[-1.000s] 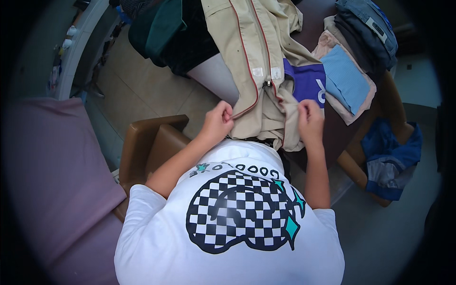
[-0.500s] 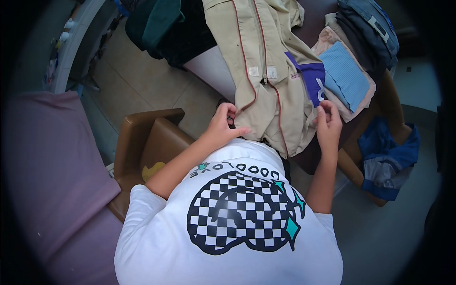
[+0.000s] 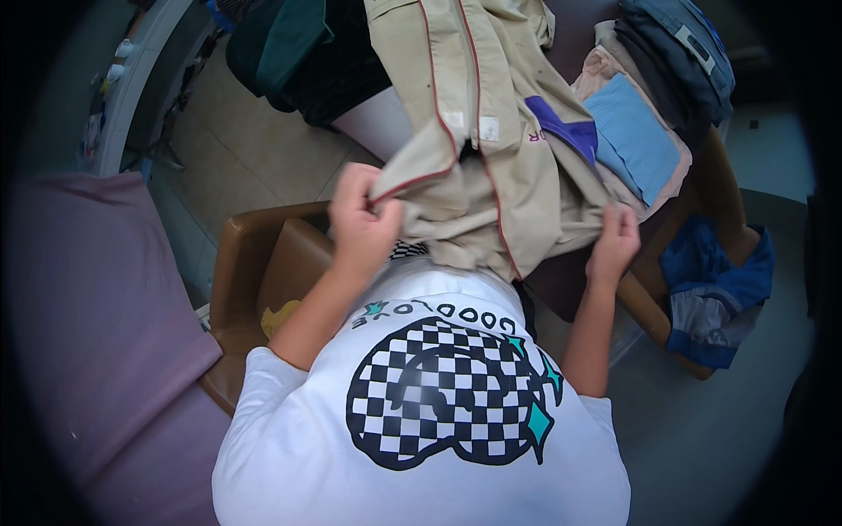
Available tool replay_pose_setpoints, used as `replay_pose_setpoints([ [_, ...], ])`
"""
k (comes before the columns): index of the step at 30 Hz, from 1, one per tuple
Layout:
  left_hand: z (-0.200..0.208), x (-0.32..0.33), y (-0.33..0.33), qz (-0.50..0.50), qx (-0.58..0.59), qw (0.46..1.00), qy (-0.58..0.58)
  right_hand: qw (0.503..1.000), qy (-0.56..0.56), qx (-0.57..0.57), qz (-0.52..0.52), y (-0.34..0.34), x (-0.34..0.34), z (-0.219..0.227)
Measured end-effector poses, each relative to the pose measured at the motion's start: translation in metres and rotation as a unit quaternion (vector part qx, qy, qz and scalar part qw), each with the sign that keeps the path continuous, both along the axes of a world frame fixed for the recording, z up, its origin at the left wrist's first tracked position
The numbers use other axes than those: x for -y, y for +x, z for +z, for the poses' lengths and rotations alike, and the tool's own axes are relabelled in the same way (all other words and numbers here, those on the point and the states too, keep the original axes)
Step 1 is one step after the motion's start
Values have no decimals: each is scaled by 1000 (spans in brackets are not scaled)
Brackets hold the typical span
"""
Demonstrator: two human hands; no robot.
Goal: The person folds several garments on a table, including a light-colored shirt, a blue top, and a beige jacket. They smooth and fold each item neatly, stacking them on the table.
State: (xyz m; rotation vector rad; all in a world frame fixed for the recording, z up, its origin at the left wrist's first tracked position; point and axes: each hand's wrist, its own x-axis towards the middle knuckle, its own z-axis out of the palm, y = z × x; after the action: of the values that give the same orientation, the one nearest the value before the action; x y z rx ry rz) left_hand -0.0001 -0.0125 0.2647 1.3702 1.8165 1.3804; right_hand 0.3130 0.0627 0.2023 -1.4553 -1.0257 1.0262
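A beige zip-up jacket (image 3: 517,193) with red piping and a purple patch lies spread in front of me, its near end reaching my waist. My left hand (image 3: 362,215) is closed on the jacket's left front edge and holds it lifted and folded open beside the zip. On the other side, my right hand (image 3: 616,237) pinches the jacket's right edge, below the purple patch. Cloth is drawn out between both hands, with creases across the near part. Both hands are slightly blurred.
A folded light-blue cloth (image 3: 633,136) rests on pink fabric at the right, near dark folded clothes (image 3: 671,70). Blue clothing (image 3: 715,289) hangs over a brown chair. Another brown chair (image 3: 254,272) stands left, near mauve fabric (image 3: 114,289). Dark green clothing (image 3: 298,53) lies at far left.
My left hand has moved left and up, pulling the jacket's front edge outward. My right hand has shifted slightly right and nearer, still gripping its edge. The purple patch is now partly folded.
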Motion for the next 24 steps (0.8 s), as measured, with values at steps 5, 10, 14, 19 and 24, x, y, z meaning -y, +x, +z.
replay_pose_setpoints([
  [5, 72, -4, 6, -16, 23, 992, 122, 985, 142, 14, -96, 1, -6, 23],
  [10, 12, -16, 2, -335, 107, 925, -142, 852, 163, 496, -21, -8, -8, 33],
  [14, -94, -11, -14, -45, 168, 966, -192, 807, 224, 540, 85, -14, 3, 16],
  [19, -82, -22, 19, -54, 365, 879, -300, 767, 130, 613, 138, -20, 5, 7],
  [24, -66, -37, 30, -56, 497, 794, -345, 741, -90, 618, 246, -25, 4, 7],
])
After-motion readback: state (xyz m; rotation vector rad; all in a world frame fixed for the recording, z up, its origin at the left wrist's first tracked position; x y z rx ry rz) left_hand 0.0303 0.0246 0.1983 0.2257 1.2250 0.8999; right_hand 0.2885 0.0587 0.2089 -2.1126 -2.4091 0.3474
